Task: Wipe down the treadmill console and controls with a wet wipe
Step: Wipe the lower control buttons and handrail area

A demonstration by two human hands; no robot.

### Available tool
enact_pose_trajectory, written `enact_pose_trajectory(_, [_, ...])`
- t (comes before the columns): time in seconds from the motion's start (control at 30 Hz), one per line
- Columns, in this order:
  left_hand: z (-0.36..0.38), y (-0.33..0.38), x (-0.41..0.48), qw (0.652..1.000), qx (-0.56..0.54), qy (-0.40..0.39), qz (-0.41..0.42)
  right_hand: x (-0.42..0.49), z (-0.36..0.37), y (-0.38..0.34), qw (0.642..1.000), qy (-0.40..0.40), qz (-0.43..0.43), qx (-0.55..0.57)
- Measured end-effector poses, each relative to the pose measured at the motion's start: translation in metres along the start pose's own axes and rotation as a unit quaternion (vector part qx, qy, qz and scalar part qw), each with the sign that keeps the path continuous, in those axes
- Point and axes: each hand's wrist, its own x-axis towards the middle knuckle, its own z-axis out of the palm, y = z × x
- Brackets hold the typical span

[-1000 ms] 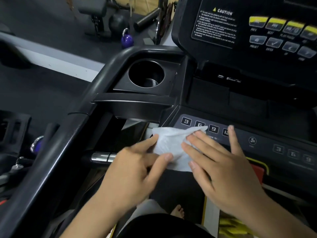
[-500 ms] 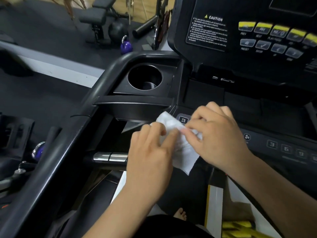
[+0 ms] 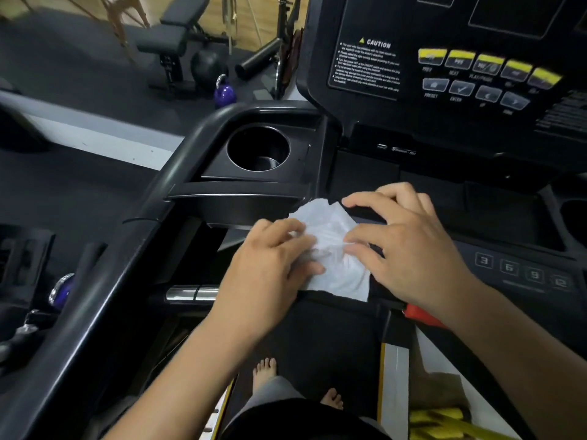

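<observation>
A white wet wipe (image 3: 333,249) lies spread over the left end of the black treadmill console's lower control strip (image 3: 521,271). My left hand (image 3: 270,268) pinches its left edge with thumb and fingers. My right hand (image 3: 409,246) grips its right side, fingers curled over the top corner. The numbered keys on the left are hidden under the wipe and hands; keys 3, 6, 9, 12 show at the right. The upper panel (image 3: 476,74) carries yellow and grey buttons and a caution label (image 3: 368,65).
A round cup holder (image 3: 258,149) sits just left of the console, above a curved black handrail (image 3: 178,173). A chrome grip sensor (image 3: 190,293) lies below my left hand. A red safety key (image 3: 422,315) is under my right wrist. Gym gear and a purple kettlebell (image 3: 225,92) stand behind.
Both hands have drawn apart slightly and the wipe has been pulled flatter and wider across the control strip. The view has shifted a little.
</observation>
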Motion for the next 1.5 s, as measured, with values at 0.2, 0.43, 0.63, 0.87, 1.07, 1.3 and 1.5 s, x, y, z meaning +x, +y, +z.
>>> enact_pose_trajectory(0.2, [-0.031, 0.01, 0.017, 0.986, -0.163, -0.028, 0.003, 0.004, -0.025, -0.016, 0.944, 0.018, 0.106, 0.313])
enact_pose_trajectory(0.43, [-0.037, 0.011, 0.036, 0.938, -0.328, -0.074, -0.079, 0.019, -0.027, -0.01, 0.899, 0.088, 0.238, 0.357])
enact_pose_trajectory(0.63, [-0.025, 0.028, 0.034, 0.929, -0.317, -0.088, -0.168, 0.014, -0.026, -0.036, 0.956, 0.125, 0.128, 0.231])
enact_pose_trajectory(0.87, [-0.032, 0.028, 0.028, 0.858, -0.448, -0.025, -0.251, 0.007, -0.028, -0.04, 0.921, 0.048, 0.136, 0.362])
enact_pose_trajectory(1.07, [-0.033, 0.027, 0.018, 0.82, -0.488, 0.034, -0.297, 0.006, -0.021, -0.036, 0.854, 0.037, 0.236, 0.463])
enact_pose_trajectory(1.3, [-0.004, 0.021, -0.019, 0.992, 0.09, -0.02, 0.088, 0.005, -0.007, -0.025, 0.947, -0.051, 0.247, 0.199])
enact_pose_trajectory(1.5, [0.003, 0.028, -0.041, 0.986, 0.126, -0.103, 0.043, -0.025, 0.001, -0.052, 0.999, 0.004, 0.028, -0.026])
